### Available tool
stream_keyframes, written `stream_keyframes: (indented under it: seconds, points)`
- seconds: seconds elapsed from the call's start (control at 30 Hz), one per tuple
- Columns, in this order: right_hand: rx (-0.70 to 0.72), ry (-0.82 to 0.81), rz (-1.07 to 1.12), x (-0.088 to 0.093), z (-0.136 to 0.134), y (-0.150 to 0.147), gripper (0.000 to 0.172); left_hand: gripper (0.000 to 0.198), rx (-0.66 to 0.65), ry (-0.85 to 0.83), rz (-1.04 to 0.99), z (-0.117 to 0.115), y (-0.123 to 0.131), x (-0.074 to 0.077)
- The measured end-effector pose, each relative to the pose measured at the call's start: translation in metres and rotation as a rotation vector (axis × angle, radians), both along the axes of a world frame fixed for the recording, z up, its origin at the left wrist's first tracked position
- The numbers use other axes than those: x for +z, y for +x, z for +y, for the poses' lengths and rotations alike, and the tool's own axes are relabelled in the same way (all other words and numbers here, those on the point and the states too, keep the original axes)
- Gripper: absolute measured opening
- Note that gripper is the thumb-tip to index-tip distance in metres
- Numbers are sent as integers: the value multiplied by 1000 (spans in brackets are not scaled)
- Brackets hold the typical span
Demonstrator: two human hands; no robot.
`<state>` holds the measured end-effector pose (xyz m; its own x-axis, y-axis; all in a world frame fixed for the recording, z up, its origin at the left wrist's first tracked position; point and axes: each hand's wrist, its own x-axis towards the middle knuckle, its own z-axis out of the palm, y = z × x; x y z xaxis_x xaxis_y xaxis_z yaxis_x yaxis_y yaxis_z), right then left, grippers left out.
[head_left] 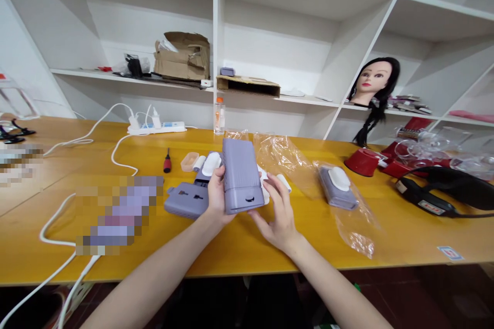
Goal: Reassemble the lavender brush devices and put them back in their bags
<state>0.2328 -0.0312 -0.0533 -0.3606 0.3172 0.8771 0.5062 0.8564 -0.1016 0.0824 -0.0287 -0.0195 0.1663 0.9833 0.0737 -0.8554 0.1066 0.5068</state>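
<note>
Nearest the camera, the left hand [216, 192] and the right hand [278, 213] come up on bare forearms from the near edge of the yellow table [386, 236] and meet at a ribbed purple box [241, 174]. The box is held just above the tabletop at the middle, with its long side pointing away. The left hand is clasped round the box's left side, fingers behind and thumb in front. The right hand is spread loosely, its thumb at the box's near end and its fingers lying along the right side, touching but not closed round it.

At far left, a white cable [54, 215] snakes across the table and off the near edge. Further back sits a white power strip [156, 127] with plugs in it. A red-handled screwdriver [167, 160] lies right of that. A purple adapter [185, 200] lies flat just beside the left wrist. Behind the box, a small clear bottle [219, 115] stands upright against the shelf.

Right of the hands lies a crumpled clear bag [283, 156]. Next comes a bagged purple unit [336, 185] with a white piece on top. Beyond them are a red cap [362, 160] and a mannequin head [374, 82] on the shelf. A black device [440, 190] is at far right.
</note>
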Motion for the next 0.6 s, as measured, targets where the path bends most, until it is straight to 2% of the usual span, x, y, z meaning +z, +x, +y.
stream_keyframes:
  seconds: [0.17,0.33,0.43,0.53,0.6]
  points:
    - [15,27,49,-3,1,2,62,53,-41,16,-2,-1,1,4]
    - [32,-9,51,-4,1,3,65,56,46,-15,48,-2,4,8]
    - [25,-111,56,-4,-1,0,73,53,142,0,54,-1,8,5]
    - [-23,-260,54,-4,-3,-5,94,42,300,-7,18,2,11,1]
    - [-69,-325,62,-3,-4,-9,104,40,342,-10,-2,2,11,0]
